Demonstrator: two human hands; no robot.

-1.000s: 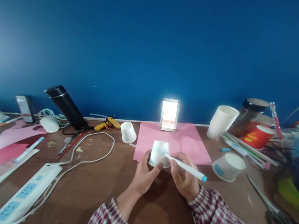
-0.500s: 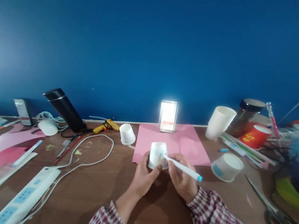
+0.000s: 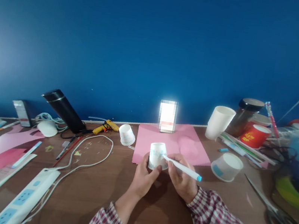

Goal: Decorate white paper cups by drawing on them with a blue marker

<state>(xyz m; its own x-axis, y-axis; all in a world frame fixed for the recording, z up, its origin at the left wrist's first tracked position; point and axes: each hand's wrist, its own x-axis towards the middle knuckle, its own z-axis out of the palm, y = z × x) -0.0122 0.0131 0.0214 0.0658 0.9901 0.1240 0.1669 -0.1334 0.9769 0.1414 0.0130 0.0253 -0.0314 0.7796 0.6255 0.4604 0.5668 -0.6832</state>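
Note:
My left hand (image 3: 143,175) grips a small white paper cup (image 3: 156,154) with pale blue marks, held upside down above the brown table (image 3: 90,201). My right hand (image 3: 181,177) holds a white marker with a blue end (image 3: 184,168), its tip touching the cup's side. Just behind the cup lies a pink paper sheet (image 3: 186,144). Both sleeves are red and white plaid.
Another small cup (image 3: 127,135) lies by a yellow glue gun (image 3: 106,126). A short cup (image 3: 226,166), a tall white cup (image 3: 218,122), a red cup (image 3: 255,136) and a dark jar (image 3: 247,114) stand right. Scissors (image 3: 277,215) lie far right; a power strip (image 3: 25,198) and cable sit left.
The view has shifted slightly; the cup and both hands sit a little higher in the picture. The marker tip stays on the cup.

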